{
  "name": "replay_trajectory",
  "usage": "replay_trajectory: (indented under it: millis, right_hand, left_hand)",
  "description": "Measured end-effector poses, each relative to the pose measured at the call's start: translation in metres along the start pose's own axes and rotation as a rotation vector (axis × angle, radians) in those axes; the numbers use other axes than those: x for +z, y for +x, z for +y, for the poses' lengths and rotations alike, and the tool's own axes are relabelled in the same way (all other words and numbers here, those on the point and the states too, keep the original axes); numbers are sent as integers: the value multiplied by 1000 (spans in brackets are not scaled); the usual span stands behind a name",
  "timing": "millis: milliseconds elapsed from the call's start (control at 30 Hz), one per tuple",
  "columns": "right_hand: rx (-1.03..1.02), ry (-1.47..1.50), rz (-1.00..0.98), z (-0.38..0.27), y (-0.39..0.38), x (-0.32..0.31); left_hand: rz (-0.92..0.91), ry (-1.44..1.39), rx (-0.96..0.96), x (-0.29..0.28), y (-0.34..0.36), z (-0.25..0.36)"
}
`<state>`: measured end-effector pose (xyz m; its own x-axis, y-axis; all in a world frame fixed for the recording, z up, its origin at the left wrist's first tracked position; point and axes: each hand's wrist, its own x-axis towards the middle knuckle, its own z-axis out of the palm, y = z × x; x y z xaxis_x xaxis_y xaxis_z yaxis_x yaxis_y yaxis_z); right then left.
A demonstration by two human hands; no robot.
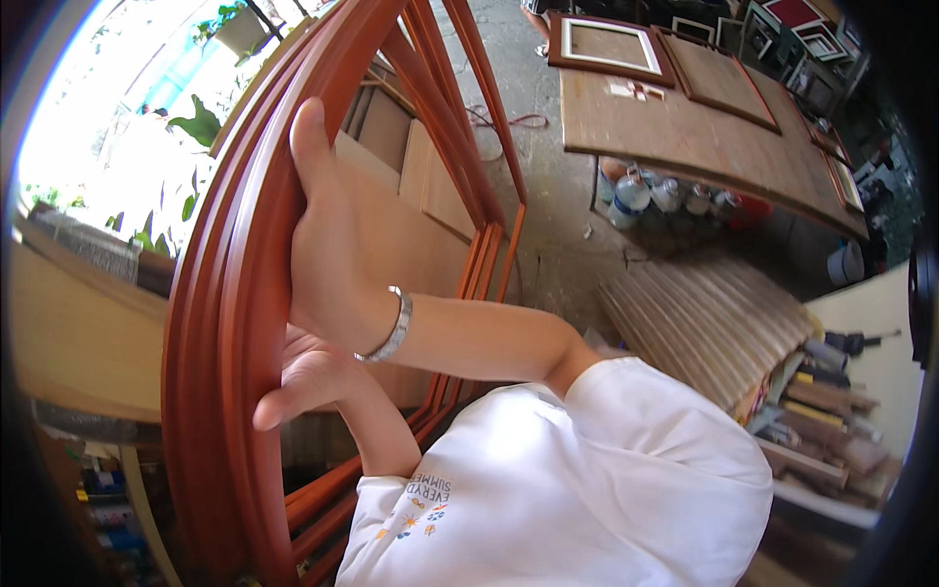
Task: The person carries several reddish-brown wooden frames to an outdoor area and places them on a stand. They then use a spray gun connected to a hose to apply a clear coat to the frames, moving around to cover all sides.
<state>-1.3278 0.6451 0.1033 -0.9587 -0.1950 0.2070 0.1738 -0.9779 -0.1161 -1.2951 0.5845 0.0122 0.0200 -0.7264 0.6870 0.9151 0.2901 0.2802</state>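
Observation:
Several reddish-brown wooden frames (235, 284), nested together in a stack, stand tilted in front of me on the left. My right hand (337, 249), with a silver bracelet (393, 328) on its wrist, grips the near side of the stack. Its thumb points up along the moulding and its other fingers are hidden inside the frames. Just below, my left hand (318, 377) holds the same side, thumb across the front edge and fingers mostly out of sight. Through the frame opening I see pale wooden boards (391, 235).
At the far right a wooden table (665, 117) bears finished frames (611, 47). Bottles (631, 196) stand beneath it. A corrugated sheet (699, 313) lies on the floor, with wood offcuts (817, 430) near it. Left of the frames is a light wooden surface (93, 333).

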Motion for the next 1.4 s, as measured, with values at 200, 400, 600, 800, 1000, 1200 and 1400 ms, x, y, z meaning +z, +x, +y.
replay_trajectory:
  millis: [200,400,600,800,1000,1200,1400]
  right_hand:
    - [16,-54,18,-65,121,-24]
    - [52,-2,-63,-135,256,-56]
    - [146,19,-221,-174,391,-88]
    - [117,15,-183,-219,526,-141]
    - [16,81,-180,-263,648,-168]
    - [3,22,-372,-309,783,-205]
    - [82,-603,-409,-401,896,-317]
  left_hand:
    - [357,-262,209,167,-17,-99]
    - [436,-382,304,265,-16,-216]
    - [440,-401,215,338,-15,-324]
    - [365,-289,160,394,-40,-463]
    - [433,-355,142,479,-64,-567]
    - [406,-377,48,548,-77,-683]
    - [431,-464,140,633,-90,-819]
